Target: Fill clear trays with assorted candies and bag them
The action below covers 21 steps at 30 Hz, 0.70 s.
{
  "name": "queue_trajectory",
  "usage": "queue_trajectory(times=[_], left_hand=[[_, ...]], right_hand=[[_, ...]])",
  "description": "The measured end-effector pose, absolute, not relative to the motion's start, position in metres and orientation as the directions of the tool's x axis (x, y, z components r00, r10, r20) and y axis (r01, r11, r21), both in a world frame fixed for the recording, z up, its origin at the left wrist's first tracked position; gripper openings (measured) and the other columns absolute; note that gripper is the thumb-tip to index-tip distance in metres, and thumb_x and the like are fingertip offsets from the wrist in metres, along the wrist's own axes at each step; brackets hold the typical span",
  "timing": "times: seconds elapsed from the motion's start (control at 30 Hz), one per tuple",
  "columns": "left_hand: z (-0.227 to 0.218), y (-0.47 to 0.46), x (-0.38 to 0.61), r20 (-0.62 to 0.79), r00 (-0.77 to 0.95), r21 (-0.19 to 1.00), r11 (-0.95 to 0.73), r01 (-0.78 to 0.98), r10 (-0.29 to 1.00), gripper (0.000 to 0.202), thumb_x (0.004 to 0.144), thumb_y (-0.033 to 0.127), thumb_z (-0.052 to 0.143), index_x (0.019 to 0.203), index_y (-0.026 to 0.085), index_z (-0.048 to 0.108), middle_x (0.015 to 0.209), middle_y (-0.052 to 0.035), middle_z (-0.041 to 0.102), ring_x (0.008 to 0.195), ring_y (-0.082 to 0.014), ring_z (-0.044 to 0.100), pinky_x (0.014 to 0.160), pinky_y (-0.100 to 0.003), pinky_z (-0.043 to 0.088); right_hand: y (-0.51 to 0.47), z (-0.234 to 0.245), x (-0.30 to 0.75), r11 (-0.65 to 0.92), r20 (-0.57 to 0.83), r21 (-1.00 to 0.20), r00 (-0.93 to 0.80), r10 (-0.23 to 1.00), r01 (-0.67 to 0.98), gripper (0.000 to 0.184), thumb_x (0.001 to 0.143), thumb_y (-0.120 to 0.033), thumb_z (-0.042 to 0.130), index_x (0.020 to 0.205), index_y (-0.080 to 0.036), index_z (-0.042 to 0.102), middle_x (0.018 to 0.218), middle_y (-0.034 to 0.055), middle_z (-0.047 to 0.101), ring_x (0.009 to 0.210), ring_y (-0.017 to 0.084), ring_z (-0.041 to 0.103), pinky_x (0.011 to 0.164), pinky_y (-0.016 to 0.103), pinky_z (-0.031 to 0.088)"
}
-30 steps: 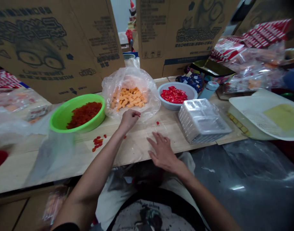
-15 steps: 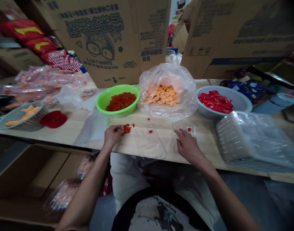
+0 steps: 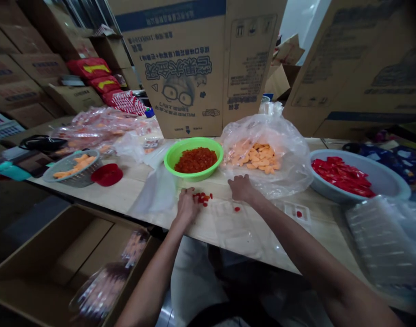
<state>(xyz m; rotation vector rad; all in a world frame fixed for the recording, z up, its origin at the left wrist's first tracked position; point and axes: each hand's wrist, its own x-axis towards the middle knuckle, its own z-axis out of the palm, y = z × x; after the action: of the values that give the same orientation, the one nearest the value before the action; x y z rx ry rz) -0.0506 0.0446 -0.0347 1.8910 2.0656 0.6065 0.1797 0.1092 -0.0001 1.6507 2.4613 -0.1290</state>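
Note:
My left hand (image 3: 187,208) rests on the table with bent fingers, at the left edge of a small loose pile of red gummy-like pieces (image 3: 202,198). Whatever its fingertips hold is hidden. My right hand (image 3: 241,188) is lowered in front of a clear plastic bag (image 3: 289,175) of orange pieces (image 3: 262,158). Its fingers are curled together, and anything between them is out of sight. One red piece (image 3: 237,209) lies alone on the table below that hand. Under my right forearm's far side sits a clear compartment tray (image 3: 305,217) with one red piece in it.
A green bowl (image 3: 175,174) holds many orange-red pieces. To the right stand a blue-grey basin (image 3: 388,190) of red packets and stacked clear trays (image 3: 381,240). Leftward are a red dish (image 3: 106,175) and a grey basket (image 3: 88,175). Below is an open carton (image 3: 34,245).
My right hand has moved from the compartment tray leftward and away from me, toward the bag. My left hand stays by the red pile. The view has swung left.

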Motion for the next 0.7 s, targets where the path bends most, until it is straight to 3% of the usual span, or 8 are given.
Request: queue_trajectory(times=[0.13,0.23,0.33,0.4,0.43,0.5,0.6,0.7], left_hand=[[-0.020,0.046,-0.062,0.087,-0.062,0.458,0.016,0.889,0.994,0.038,0.084,0.010,0.049,0.119,0.016,0.064,0.113,-0.0145,0.068,0.107,-0.0269,0.064,0.094,-0.037,0.049],[0.014,0.061,-0.068,0.290,-0.084,0.495,-0.074,0.866,0.953,0.033,0.086,0.012,0.045,0.111,0.019,0.066,0.109,-0.0098,0.070,0.103,-0.0233,0.064,0.095,-0.034,0.048],[0.053,0.108,-0.061,0.424,-0.096,0.502,-0.145,0.853,0.900,0.032,0.089,0.016,0.043,0.112,0.019,0.065,0.114,-0.0095,0.069,0.106,-0.0222,0.063,0.096,-0.032,0.046],[0.066,0.151,-0.048,0.259,-0.009,0.458,-0.114,0.882,0.966,0.037,0.082,0.014,0.049,0.115,0.017,0.065,0.118,-0.0131,0.069,0.107,-0.0251,0.063,0.096,-0.033,0.045],[0.068,0.173,-0.040,0.116,0.052,0.441,-0.098,0.892,0.992,0.041,0.077,0.013,0.054,0.116,0.016,0.066,0.119,-0.0147,0.069,0.108,-0.0265,0.064,0.094,-0.033,0.046],[0.063,0.209,-0.025,-0.043,0.128,0.435,-0.097,0.895,0.991,0.049,0.064,0.011,0.063,0.112,0.017,0.069,0.116,-0.0151,0.070,0.103,-0.0279,0.066,0.089,-0.031,0.048],[0.046,0.238,-0.011,-0.121,0.186,0.453,-0.112,0.884,0.975,0.052,0.053,0.010,0.069,0.104,0.020,0.071,0.109,-0.0120,0.073,0.094,-0.0258,0.068,0.085,-0.030,0.049],[0.032,0.244,-0.010,-0.140,0.220,0.487,-0.126,0.864,0.965,0.041,0.051,0.010,0.070,0.091,0.019,0.072,0.093,-0.0098,0.075,0.084,-0.0233,0.067,0.083,-0.030,0.050]], right_hand=[[0.116,-0.006,0.182,0.344,-0.168,0.055,-0.331,0.929,0.937,0.042,0.077,-0.021,0.062,0.118,-0.013,0.064,0.115,0.0194,0.061,0.110,0.033,0.055,0.096,0.047,0.031],[0.114,-0.003,0.177,0.322,-0.111,0.059,-0.314,0.943,0.945,0.036,0.083,-0.024,0.057,0.116,-0.011,0.064,0.122,0.0217,0.057,0.114,0.033,0.051,0.095,0.047,0.031],[0.106,0.005,0.160,0.333,-0.043,-0.033,-0.334,0.942,0.942,0.036,0.093,-0.035,0.048,0.117,-0.013,0.064,0.122,0.0206,0.057,0.114,0.033,0.051,0.093,0.046,0.033],[0.098,0.012,0.148,0.344,-0.018,-0.126,-0.349,0.937,0.931,0.038,0.095,-0.039,0.046,0.117,-0.015,0.064,0.121,0.0181,0.059,0.113,0.031,0.052,0.093,0.045,0.033],[0.093,0.015,0.144,0.347,-0.010,-0.169,-0.354,0.935,0.922,0.036,0.095,-0.038,0.045,0.118,-0.016,0.064,0.120,0.0168,0.060,0.113,0.030,0.053,0.093,0.045,0.033],[0.081,0.020,0.143,0.364,0.017,-0.249,-0.372,0.928,0.897,0.033,0.094,-0.032,0.046,0.118,-0.018,0.064,0.119,0.0143,0.062,0.113,0.028,0.054,0.094,0.043,0.033],[0.060,0.023,0.164,0.392,0.074,-0.353,-0.392,0.917,0.849,0.030,0.092,-0.025,0.047,0.116,-0.020,0.065,0.118,0.0108,0.063,0.112,0.025,0.055,0.094,0.041,0.032],[0.039,0.022,0.207,0.343,0.096,-0.425,-0.335,0.937,0.838,0.028,0.092,-0.023,0.047,0.113,-0.023,0.066,0.117,0.0083,0.065,0.111,0.024,0.056,0.094,0.041,0.033]])
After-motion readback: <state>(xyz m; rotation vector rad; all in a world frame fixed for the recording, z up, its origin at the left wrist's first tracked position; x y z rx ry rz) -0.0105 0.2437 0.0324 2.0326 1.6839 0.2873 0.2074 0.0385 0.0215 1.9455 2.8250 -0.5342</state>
